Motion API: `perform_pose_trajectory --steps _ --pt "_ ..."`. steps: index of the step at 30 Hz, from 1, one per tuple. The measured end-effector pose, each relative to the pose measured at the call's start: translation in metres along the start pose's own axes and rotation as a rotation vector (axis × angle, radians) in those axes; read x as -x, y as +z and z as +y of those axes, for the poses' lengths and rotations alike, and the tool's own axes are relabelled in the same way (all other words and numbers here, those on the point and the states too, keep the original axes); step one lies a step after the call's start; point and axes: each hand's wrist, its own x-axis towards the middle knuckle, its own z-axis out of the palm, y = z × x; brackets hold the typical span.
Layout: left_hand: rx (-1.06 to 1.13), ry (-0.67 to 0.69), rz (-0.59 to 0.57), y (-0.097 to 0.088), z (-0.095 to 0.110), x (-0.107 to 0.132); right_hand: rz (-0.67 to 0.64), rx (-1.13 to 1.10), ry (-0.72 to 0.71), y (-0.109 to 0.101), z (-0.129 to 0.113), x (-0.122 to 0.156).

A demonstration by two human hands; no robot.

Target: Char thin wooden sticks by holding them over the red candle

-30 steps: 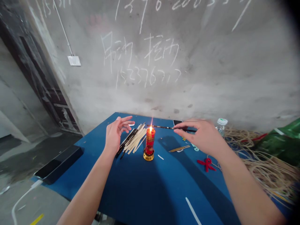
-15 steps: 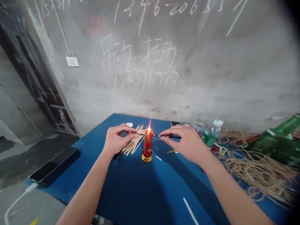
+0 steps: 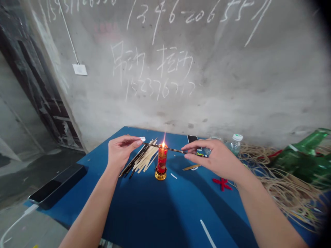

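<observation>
Item: scorched bamboo strip (image 3: 176, 149) — thin, dark, mottled — held level across the flame of a red candle (image 3: 162, 159), centre frame; left hand (image 3: 121, 151) and right hand (image 3: 214, 156) each pinch one end closed between fingertips.

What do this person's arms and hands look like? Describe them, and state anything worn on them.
The bare, slender left hand and bare, slender right hand have long fingers, with no gloves, rings or watch visible. The bare left forearm and bare right forearm run to the bottom of the view with no sleeve showing, and no markings, bands or cables can be seen on them.
</observation>
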Motion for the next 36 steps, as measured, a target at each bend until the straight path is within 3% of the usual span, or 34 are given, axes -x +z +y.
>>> perform_pose_trajectory --steps 6,10,13,17,22,26,31,36 --pt "0.014 -0.046 0.005 -0.012 0.005 -0.01 0.08 -0.049 0.073 -0.001 0.003 -0.005" --pt "0.119 0.095 0.265 -0.027 0.006 -0.022 0.174 -0.07 0.073 0.004 0.013 -0.012" --pt "0.151 0.127 0.349 -0.031 0.003 -0.024 0.192 -0.087 0.046 0.008 0.017 -0.013" --pt "-0.03 0.141 0.228 -0.024 0.003 -0.016 0.198 -0.085 0.001 0.012 0.012 -0.011" --pt "-0.26 0.205 -0.123 -0.015 0.013 -0.002 0.202 -0.105 -0.072 0.018 0.005 -0.009" --pt "-0.369 0.332 -0.297 -0.01 0.019 0.002 0.234 -0.114 -0.111 0.023 0.004 -0.009" --pt "-0.47 0.402 -0.373 -0.003 0.021 0.005 0.27 -0.118 -0.146 0.031 0.004 -0.01" --pt "-0.465 0.348 -0.355 -0.001 0.017 0.006 0.288 -0.118 -0.185 0.035 0.003 -0.01"
